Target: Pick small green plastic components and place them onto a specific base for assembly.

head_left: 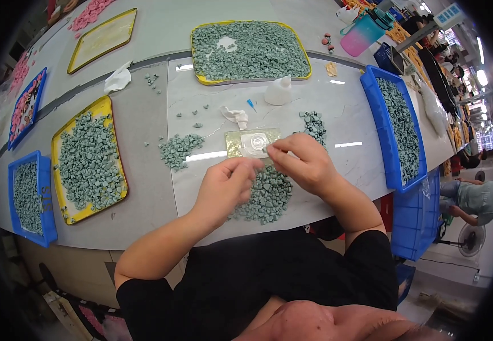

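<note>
Both hands pinch small grey-green stone-like pieces (pixel 266 193) — left hand (pixel 226 184), right hand (pixel 303 162) — seemingly light, hard, best gripped by fingertips.

three yellow trays (pixel 89 161), four blue bins (pixel 395 129), one white squeeze bottle (pixel 279 91), one pink-teal water bottle (pixel 366 31)

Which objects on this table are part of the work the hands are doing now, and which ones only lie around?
In use:
- left hand and right hand, fingertips pinched together
- small clear glue-smeared plate on gold card
- heap of small grey-green pieces
- white squeeze bottle

Lying about:
- pink-and-teal water bottle
- crumpled white cloth
- empty yellow-rimmed tray
- trays of pink pieces
</note>
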Motion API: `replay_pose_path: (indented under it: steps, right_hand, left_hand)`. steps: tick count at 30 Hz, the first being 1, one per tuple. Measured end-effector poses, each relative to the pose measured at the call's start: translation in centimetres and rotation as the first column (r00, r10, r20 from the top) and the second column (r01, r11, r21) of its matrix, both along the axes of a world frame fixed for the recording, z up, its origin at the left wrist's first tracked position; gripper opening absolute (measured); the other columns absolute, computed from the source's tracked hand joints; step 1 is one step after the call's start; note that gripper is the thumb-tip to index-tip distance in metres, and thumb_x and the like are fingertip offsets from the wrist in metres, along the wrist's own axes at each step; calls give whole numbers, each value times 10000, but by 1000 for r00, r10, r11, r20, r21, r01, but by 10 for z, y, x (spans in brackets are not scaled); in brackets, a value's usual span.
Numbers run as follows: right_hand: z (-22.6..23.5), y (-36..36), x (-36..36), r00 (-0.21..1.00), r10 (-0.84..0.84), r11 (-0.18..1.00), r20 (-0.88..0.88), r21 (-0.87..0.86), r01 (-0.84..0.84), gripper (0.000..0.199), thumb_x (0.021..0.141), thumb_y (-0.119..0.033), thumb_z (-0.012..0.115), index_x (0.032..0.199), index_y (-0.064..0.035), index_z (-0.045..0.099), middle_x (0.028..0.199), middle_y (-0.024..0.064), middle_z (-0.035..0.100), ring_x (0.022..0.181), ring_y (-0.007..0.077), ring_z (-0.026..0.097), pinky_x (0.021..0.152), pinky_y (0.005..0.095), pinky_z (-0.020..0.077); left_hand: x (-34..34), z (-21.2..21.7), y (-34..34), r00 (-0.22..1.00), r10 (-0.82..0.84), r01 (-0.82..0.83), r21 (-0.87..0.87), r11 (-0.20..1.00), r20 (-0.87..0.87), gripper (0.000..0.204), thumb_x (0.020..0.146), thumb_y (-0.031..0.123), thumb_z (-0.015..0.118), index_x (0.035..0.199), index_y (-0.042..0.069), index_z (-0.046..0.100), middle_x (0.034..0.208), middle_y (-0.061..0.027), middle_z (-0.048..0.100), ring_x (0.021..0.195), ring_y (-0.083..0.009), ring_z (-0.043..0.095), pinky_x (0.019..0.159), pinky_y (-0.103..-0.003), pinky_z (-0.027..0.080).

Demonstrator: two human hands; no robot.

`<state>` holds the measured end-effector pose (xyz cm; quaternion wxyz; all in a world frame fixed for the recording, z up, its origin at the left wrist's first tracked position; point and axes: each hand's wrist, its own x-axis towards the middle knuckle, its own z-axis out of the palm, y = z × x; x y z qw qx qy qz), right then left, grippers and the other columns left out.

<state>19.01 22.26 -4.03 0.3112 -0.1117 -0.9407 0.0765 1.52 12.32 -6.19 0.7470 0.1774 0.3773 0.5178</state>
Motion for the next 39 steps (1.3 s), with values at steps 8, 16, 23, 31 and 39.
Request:
replay_pose_path:
  steps: [8, 16, 23, 31, 39]
  right_hand:
    - [-4, 8, 0, 990, -72, 981, 119, 189, 49, 293, 635, -42, 599, 919, 26, 615, 871, 94, 575, 726, 227, 568, 609, 319, 467]
    - [-7, 7, -5, 988, -61, 966, 139, 259, 23, 298, 634, -62, 572, 912, 40, 614, 893, 97, 579, 732, 229, 575, 605, 314, 472]
    - [-7, 2, -6, 988, -150, 933, -39, -337, 129, 166, 683, 35, 657, 845, 30, 617, 842, 99, 598, 721, 182, 574, 604, 273, 461]
    - [1, -1, -4, 950, -308, 211, -52, -977, 15, 65, 801, -37, 619, 802, 25, 600, 808, 59, 590, 694, 93, 527, 633, 214, 421]
    - [-7, -8, -4, 959, -259, 344, -119, -939, -24, 60, 762, -1, 643, 799, 19, 600, 803, 70, 593, 670, 117, 542, 615, 224, 435]
  left_hand:
    - [-2, 6, 2, 991, 110, -109, 19, 994, -80, 193, 907, 114, 491, 1031, -25, 541, 859, -40, 520, 516, -21, 316, 433, -171, 274]
    - [-6, 1, 2, 992, 118, -118, 2, 993, -44, 171, 899, 95, 506, 1031, -8, 541, 869, -57, 553, 499, -16, 312, 418, -165, 271]
    - [-9, 1, 2, 988, 138, -138, 2, 990, -74, 196, 885, 97, 535, 1039, -18, 573, 828, -49, 553, 496, -17, 313, 419, -165, 265]
    - [-3, 4, 5, 984, 173, -173, -1, 985, -46, 178, 896, 100, 516, 1033, -8, 552, 785, -38, 531, 491, -28, 306, 417, -163, 247]
    - [0, -2, 4, 995, 86, -86, 4, 996, 50, 141, 938, 172, 446, 875, 46, 460, 697, 0, 448, 491, -37, 274, 399, -177, 219]
